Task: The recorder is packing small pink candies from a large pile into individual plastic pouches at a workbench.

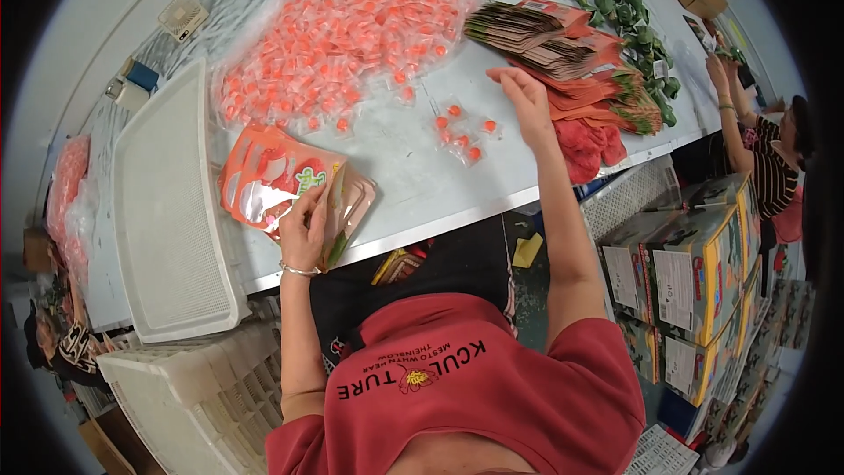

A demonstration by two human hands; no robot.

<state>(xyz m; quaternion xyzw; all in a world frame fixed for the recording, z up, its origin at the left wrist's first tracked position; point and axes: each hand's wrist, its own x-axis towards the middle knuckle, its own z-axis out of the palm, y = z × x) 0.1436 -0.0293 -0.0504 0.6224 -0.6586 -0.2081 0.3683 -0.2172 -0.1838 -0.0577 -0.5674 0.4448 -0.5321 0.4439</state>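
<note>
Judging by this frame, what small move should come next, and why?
Probably lower the right hand to the loose packets: it looks empty and is near them, they lie apart from the heap, and the left hand holds the pouches.

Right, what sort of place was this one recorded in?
Probably a packing workshop: a heap of small clear packets and bundles of printed pouches share the worktable, with stacked cartons beside it.
</note>
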